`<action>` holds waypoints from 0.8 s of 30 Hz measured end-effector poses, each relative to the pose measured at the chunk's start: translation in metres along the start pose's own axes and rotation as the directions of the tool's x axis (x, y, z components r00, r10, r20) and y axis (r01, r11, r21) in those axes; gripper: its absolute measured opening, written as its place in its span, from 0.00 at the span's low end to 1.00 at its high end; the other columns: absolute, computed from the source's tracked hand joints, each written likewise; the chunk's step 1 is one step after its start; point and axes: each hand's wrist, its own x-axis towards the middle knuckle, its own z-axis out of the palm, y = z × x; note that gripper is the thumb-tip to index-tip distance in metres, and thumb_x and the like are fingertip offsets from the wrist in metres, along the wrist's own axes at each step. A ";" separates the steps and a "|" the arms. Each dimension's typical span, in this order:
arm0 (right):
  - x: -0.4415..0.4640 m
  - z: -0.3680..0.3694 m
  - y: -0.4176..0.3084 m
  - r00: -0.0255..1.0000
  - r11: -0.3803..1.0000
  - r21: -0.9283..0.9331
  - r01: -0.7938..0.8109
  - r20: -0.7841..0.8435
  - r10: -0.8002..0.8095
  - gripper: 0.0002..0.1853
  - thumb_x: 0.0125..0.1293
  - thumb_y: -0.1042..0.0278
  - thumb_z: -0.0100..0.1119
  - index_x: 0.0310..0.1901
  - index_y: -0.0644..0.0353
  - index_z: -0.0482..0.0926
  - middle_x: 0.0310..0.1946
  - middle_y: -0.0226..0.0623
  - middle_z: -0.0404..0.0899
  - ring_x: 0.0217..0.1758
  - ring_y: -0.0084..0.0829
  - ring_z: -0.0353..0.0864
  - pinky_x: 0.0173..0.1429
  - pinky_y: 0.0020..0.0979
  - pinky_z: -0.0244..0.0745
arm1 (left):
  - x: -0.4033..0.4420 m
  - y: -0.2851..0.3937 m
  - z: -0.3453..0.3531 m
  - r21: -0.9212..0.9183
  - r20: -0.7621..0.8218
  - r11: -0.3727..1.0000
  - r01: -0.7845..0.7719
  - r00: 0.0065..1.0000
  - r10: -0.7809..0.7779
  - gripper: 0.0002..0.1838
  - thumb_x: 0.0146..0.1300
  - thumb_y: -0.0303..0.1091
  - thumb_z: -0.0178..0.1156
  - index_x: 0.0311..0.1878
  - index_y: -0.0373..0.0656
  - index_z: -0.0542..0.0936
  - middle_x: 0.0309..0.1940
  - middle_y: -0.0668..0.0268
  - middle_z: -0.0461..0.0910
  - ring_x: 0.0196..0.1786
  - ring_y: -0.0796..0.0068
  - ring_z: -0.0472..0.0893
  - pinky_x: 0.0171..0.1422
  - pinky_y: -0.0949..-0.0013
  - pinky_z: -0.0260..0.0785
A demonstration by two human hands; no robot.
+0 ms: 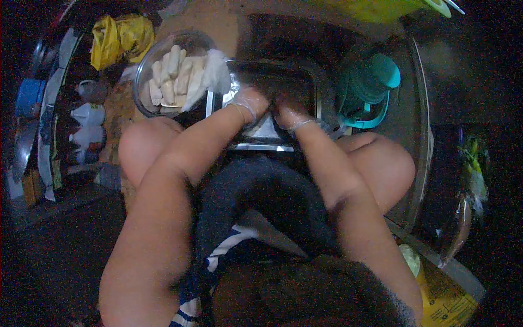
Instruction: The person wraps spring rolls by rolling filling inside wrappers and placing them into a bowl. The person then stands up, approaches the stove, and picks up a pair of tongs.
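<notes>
Both hands wear thin clear plastic gloves and reach into a rectangular metal tray point(267, 147) in front of the knees. My left hand point(251, 103) is in the tray's left half, its fingers pointing inward. Close on its right is my right hand point(290, 113), with a small gap between the two. The fingertips are dark and blurred, so what they touch or hold cannot be made out. Left of the tray, a round clear bowl point(143, 90) holds several pale, roll-shaped pieces point(173, 68), with a white cloth point(217, 72) over its right side.
A teal container with a handle point(371, 82) stands right of the tray. Yellow bags point(121, 41) lie at the upper left, above white bottles point(88, 115). A green basin point(381, 8) is at the top. Far right are green vegetables point(474, 163); a yellow packet point(449, 300) is lower right.
</notes>
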 end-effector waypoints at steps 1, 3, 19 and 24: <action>-0.001 -0.005 -0.001 0.998 0.999 -0.013 0.037 0.042 -0.036 0.16 0.58 0.69 0.54 0.47 0.64 0.78 0.52 0.55 0.74 0.54 0.53 0.75 0.59 0.43 0.70 | 0.001 0.000 0.002 -0.009 -0.015 1.000 0.004 1.000 -0.004 0.21 0.61 0.33 0.45 0.58 0.44 0.73 0.57 0.52 0.73 0.60 0.50 0.71 0.67 0.52 0.60; -0.002 -0.012 -0.002 0.992 0.997 0.003 0.081 0.098 -0.081 0.16 0.58 0.69 0.54 0.47 0.64 0.79 0.51 0.55 0.75 0.53 0.53 0.76 0.58 0.43 0.71 | 0.003 -0.003 0.007 -0.020 -0.023 1.000 -0.003 1.000 0.002 0.22 0.60 0.32 0.46 0.59 0.44 0.72 0.57 0.52 0.73 0.61 0.50 0.71 0.67 0.52 0.60; 0.005 0.023 0.016 0.986 0.998 0.038 0.045 -0.165 -0.039 0.22 0.58 0.65 0.54 0.56 0.58 0.74 0.58 0.51 0.71 0.63 0.51 0.67 0.68 0.42 0.60 | -0.001 0.013 -0.037 0.028 0.330 0.993 0.114 0.937 -0.117 0.21 0.62 0.35 0.45 0.58 0.44 0.74 0.56 0.51 0.74 0.57 0.53 0.75 0.65 0.56 0.63; 0.005 0.017 0.013 0.997 0.997 0.063 -0.050 -0.051 0.053 0.22 0.58 0.65 0.54 0.55 0.58 0.75 0.57 0.51 0.72 0.61 0.51 0.70 0.65 0.43 0.64 | -0.003 0.013 -0.043 0.000 0.306 0.995 0.098 0.948 -0.093 0.22 0.63 0.38 0.45 0.59 0.44 0.73 0.56 0.51 0.74 0.57 0.53 0.75 0.64 0.56 0.65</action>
